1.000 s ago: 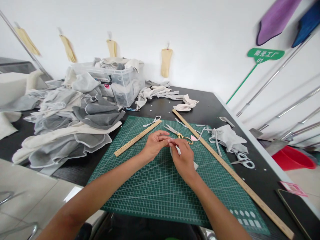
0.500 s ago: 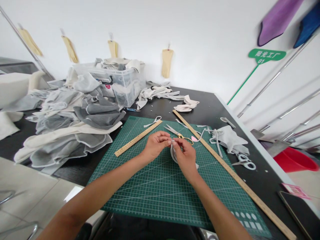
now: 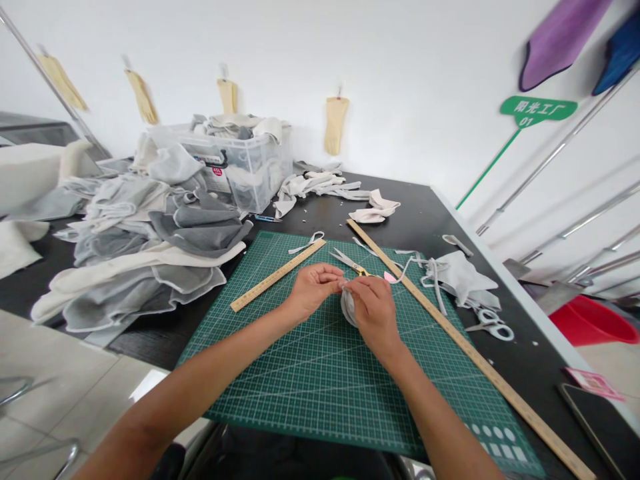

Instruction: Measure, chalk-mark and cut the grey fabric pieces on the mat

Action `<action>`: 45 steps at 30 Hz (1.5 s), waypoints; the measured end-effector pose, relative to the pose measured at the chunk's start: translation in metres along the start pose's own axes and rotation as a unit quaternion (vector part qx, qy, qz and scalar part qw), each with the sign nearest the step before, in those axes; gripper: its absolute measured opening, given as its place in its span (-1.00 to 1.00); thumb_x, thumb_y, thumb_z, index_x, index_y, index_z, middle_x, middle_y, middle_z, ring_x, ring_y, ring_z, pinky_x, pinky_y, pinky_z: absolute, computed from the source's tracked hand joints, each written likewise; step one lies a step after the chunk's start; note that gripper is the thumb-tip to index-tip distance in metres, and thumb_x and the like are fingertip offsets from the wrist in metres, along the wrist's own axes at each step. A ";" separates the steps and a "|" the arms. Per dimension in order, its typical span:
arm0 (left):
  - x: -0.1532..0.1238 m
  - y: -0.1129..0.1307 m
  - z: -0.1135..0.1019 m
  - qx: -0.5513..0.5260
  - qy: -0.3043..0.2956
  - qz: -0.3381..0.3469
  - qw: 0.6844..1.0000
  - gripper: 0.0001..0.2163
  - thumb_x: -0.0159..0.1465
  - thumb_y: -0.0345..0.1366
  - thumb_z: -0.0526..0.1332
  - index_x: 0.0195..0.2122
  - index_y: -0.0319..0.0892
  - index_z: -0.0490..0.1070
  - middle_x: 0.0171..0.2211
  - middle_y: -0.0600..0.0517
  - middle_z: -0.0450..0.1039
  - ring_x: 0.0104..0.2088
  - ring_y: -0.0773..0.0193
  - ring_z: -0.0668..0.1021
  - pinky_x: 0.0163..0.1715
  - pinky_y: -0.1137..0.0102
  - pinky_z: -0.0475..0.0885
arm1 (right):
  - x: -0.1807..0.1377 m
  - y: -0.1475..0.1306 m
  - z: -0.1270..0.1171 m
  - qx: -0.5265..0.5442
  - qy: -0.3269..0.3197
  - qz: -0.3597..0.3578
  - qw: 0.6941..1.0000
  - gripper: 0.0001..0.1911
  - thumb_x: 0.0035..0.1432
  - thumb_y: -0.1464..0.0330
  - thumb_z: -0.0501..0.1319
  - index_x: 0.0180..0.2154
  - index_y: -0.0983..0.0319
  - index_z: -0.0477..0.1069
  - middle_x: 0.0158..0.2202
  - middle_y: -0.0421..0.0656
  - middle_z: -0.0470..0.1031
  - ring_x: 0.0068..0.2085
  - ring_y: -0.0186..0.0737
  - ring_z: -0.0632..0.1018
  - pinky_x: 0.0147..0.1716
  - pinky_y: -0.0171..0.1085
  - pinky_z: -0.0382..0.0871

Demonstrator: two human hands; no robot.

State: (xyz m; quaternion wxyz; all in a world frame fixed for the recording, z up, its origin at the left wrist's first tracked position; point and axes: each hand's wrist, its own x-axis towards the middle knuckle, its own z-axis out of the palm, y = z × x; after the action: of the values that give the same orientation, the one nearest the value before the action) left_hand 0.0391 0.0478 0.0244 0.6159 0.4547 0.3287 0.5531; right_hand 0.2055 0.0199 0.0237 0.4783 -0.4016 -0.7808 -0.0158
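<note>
My left hand [image 3: 313, 288] and my right hand [image 3: 374, 311] meet over the green cutting mat [image 3: 320, 373], fingertips pinched together on a small grey-white fabric piece [image 3: 347, 305]. The fabric hangs in a fold under my right hand's fingers. Gold-handled scissors [image 3: 350, 262] lie on the mat just beyond my fingers, beside a small pink piece [image 3: 389, 276]. A short wooden ruler [image 3: 277, 275] lies to the left of my left hand.
A long wooden ruler [image 3: 465, 347] runs diagonally along the mat's right side. Grey and cream fabric is piled [image 3: 150, 247] at the left, with a clear bin [image 3: 240, 170] behind. White scissors [image 3: 490, 323] and fabric scraps [image 3: 457, 273] lie right; a red basin [image 3: 593, 323] stands beyond the table edge.
My right hand has curled further over the fabric piece, which now bunches under its fingers. Both hands stay in the same spot on the mat.
</note>
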 end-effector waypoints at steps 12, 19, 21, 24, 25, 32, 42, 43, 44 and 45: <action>0.000 -0.002 -0.001 0.021 0.007 0.013 1.000 -0.64 -0.03 -0.21 0.54 -0.27 -0.27 0.54 -0.41 -0.04 0.62 -0.40 0.24 0.64 -0.26 0.32 0.56 | 0.009 -0.003 -0.008 -0.037 -0.022 0.030 0.999 -0.82 0.36 0.44 0.14 -0.21 0.15 0.53 -0.21 -0.14 0.61 -0.14 -0.13 0.56 -0.02 -0.06 0.27; -0.001 -0.002 0.000 0.036 0.007 0.027 0.999 -0.64 -0.02 -0.18 0.53 -0.28 -0.26 0.54 -0.40 -0.05 0.63 -0.39 0.22 0.65 -0.27 0.31 0.57 | 0.011 -0.002 -0.012 -0.057 -0.027 0.019 0.998 -0.81 0.37 0.42 0.15 -0.23 0.13 0.53 -0.24 -0.20 0.64 -0.15 -0.17 0.58 0.03 -0.07 0.17; -0.001 0.000 0.001 0.030 0.012 0.025 0.999 -0.63 -0.04 -0.17 0.54 -0.29 -0.26 0.54 -0.40 -0.05 0.63 -0.39 0.20 0.65 -0.27 0.29 0.58 | 0.011 -0.002 -0.013 -0.062 -0.029 0.019 0.997 -0.81 0.37 0.42 0.15 -0.24 0.13 0.53 -0.24 -0.21 0.65 -0.16 -0.17 0.58 0.04 -0.06 0.15; -0.002 0.002 0.002 0.020 0.015 0.022 0.999 -0.62 -0.05 -0.16 0.54 -0.29 -0.26 0.53 -0.41 -0.05 0.63 -0.40 0.19 0.65 -0.29 0.28 0.59 | 0.011 0.000 -0.013 -0.065 -0.032 0.007 0.997 -0.82 0.35 0.43 0.16 -0.25 0.11 0.53 -0.25 -0.23 0.65 -0.17 -0.17 0.58 0.03 -0.06 0.14; -0.002 0.002 0.002 0.018 0.015 0.021 1.000 -0.62 -0.05 -0.17 0.54 -0.29 -0.26 0.53 -0.42 -0.05 0.63 -0.41 0.20 0.65 -0.29 0.29 0.59 | 0.011 0.001 -0.013 -0.065 -0.035 0.000 0.997 -0.81 0.34 0.44 0.17 -0.24 0.10 0.53 -0.25 -0.23 0.65 -0.17 -0.17 0.58 0.03 -0.06 0.14; -0.001 0.001 0.001 0.025 0.002 0.018 1.000 -0.66 -0.02 -0.22 0.53 -0.29 -0.27 0.54 -0.43 -0.04 0.62 -0.44 0.26 0.64 -0.31 0.35 0.56 | 0.011 0.003 -0.013 -0.075 -0.045 0.014 0.996 -0.79 0.32 0.45 0.17 -0.24 0.08 0.55 -0.25 -0.22 0.65 -0.14 -0.14 0.57 0.05 -0.04 0.13; -0.002 -0.003 -0.001 0.080 0.001 0.050 0.996 -0.72 0.05 -0.21 0.49 -0.26 -0.24 0.58 -0.37 -0.06 0.65 -0.34 0.19 0.67 -0.25 0.31 0.59 | 0.014 0.004 -0.016 -0.045 -0.045 0.006 0.998 -0.81 0.34 0.41 0.18 -0.22 0.07 0.57 -0.27 -0.23 0.66 -0.21 -0.17 0.59 0.02 -0.03 0.16; -0.002 -0.003 -0.001 0.089 0.000 0.053 0.995 -0.72 0.06 -0.20 0.49 -0.26 -0.24 0.58 -0.36 -0.06 0.65 -0.33 0.17 0.67 -0.24 0.30 0.60 | 0.014 0.004 -0.016 -0.042 -0.045 0.007 0.998 -0.82 0.34 0.40 0.19 -0.22 0.07 0.57 -0.27 -0.23 0.66 -0.22 -0.17 0.59 0.02 -0.03 0.16; -0.003 -0.003 -0.001 0.095 -0.002 0.054 0.994 -0.72 0.06 -0.20 0.48 -0.25 -0.24 0.59 -0.36 -0.07 0.65 -0.32 0.16 0.68 -0.23 0.29 0.60 | 0.014 0.004 -0.016 -0.040 -0.044 0.007 0.998 -0.83 0.34 0.39 0.19 -0.23 0.08 0.57 -0.27 -0.23 0.66 -0.22 -0.17 0.60 0.02 -0.03 0.16; -0.003 -0.003 -0.001 0.099 -0.004 0.053 0.994 -0.72 0.06 -0.20 0.48 -0.25 -0.24 0.59 -0.35 -0.08 0.65 -0.31 0.15 0.68 -0.22 0.28 0.60 | 0.014 0.005 -0.015 -0.039 -0.041 0.006 0.998 -0.84 0.34 0.38 0.20 -0.23 0.08 0.57 -0.27 -0.23 0.66 -0.22 -0.17 0.60 0.02 -0.03 0.16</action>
State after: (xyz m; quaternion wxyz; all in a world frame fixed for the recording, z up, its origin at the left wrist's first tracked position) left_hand 0.0386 0.0454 0.0215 0.5391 0.5325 0.3544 0.5479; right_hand 0.2167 0.0253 0.0410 0.4298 -0.4247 -0.7964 -0.0266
